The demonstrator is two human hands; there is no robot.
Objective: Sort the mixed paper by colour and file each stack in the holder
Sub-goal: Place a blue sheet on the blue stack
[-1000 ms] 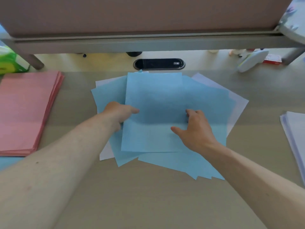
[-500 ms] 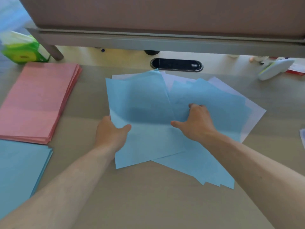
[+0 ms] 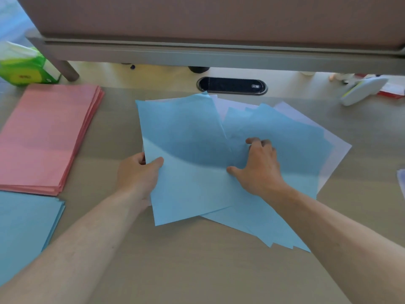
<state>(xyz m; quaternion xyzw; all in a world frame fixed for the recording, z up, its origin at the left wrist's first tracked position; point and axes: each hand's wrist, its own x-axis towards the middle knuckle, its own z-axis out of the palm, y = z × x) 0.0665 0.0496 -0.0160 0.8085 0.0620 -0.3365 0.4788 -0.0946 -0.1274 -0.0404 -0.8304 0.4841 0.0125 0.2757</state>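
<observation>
A mixed pile [image 3: 285, 154] of blue and pale lilac sheets lies fanned out in the middle of the desk. The top blue sheet [image 3: 186, 150] is held at its left edge by my left hand [image 3: 138, 174], thumb on top and fingers under it. My right hand [image 3: 258, 167] rests on the blue sheets beneath, fingers bent and pressing down at the top sheet's right edge. A sorted pink stack [image 3: 46, 137] lies at the left. A sorted blue stack [image 3: 24, 229] lies in front of it. No holder is in view.
A green tissue pack [image 3: 24, 66] stands at the back left. A black cable slot [image 3: 232, 85] sits behind the pile. A white stapler [image 3: 363, 89] lies at the back right. The edge of a pale paper stack [image 3: 401, 178] shows at the right. A partition wall runs along the back.
My left hand slid from on top of the pile to the top blue sheet's left edge and took hold of it. The sheet has shifted left. My right hand stayed on the pile.
</observation>
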